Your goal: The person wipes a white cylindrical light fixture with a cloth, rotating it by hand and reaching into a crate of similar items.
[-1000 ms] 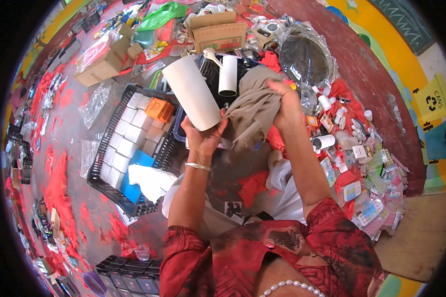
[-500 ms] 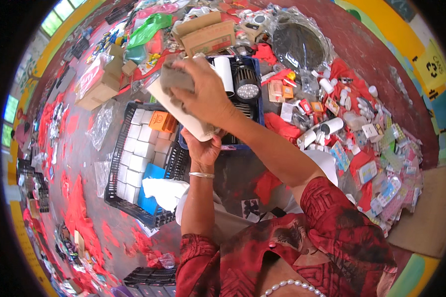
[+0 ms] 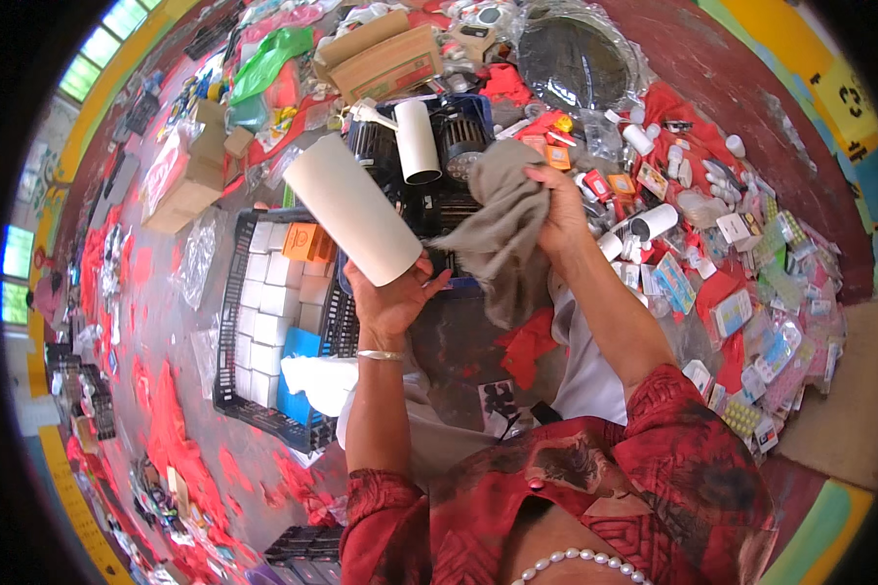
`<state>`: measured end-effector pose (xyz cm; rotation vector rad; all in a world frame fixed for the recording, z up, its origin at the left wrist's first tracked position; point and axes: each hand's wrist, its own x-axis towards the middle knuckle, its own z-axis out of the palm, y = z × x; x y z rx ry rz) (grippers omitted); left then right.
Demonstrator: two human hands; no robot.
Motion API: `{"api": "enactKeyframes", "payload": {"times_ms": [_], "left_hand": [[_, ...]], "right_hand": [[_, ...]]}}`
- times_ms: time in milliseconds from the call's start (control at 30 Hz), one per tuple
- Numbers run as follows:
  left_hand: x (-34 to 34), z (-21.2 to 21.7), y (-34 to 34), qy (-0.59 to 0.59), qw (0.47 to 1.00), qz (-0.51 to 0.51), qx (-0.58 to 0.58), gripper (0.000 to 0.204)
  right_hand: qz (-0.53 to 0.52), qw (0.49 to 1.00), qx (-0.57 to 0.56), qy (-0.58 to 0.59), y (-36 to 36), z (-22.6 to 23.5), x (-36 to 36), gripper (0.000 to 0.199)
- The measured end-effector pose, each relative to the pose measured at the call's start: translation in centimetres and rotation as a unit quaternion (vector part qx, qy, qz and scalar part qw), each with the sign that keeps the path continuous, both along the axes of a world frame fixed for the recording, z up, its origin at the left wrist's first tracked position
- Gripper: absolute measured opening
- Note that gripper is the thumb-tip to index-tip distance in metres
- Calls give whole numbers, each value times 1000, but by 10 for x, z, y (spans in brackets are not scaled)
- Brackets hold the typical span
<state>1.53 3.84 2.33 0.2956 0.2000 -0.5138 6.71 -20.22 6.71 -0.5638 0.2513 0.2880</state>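
Observation:
My left hand (image 3: 392, 294) supports a large white cylinder (image 3: 349, 207) near its lower end, with the cylinder tilted toward the upper left. In my right hand (image 3: 563, 210) is a bunched grey-brown cloth (image 3: 505, 229), hanging down and apart from the cylinder. Beyond both hands stands a blue crate (image 3: 470, 286), partly hidden by the cylinder and cloth. It holds a smaller white cylinder (image 3: 417, 138) with a dark open end and black ribbed lamps (image 3: 463, 144).
On the left, a black plastic crate (image 3: 226, 395) holds rows of small white boxes, an orange box (image 3: 307, 242) and a blue piece. Cardboard boxes (image 3: 385, 63) stand farther off. Blister packs, bottles and red cloth scraps (image 3: 717, 292) lie heaped at right, near a plastic-wrapped dark round thing (image 3: 576, 60).
My right hand has drawn the cloth off the white cylinder and moved right and down with it. The left hand still holds the cylinder, now fully exposed.

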Motion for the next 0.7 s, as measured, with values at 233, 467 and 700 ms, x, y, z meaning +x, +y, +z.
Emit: {"api": "enactKeyframes", "payload": {"times_ms": [233,467,700], "left_hand": [[10,-12,-19,42,999,-8,-27,59],[6,-27,-47,29,995,-83,38,66],[9,-23,-65,27,978,-86,186,59]], "right_hand": [[16,993,104,59,-29,-15,2,43],[60,996,31,50,-25,-14,16,46],[91,993,-19,71,-30,-7,8,36]]}}
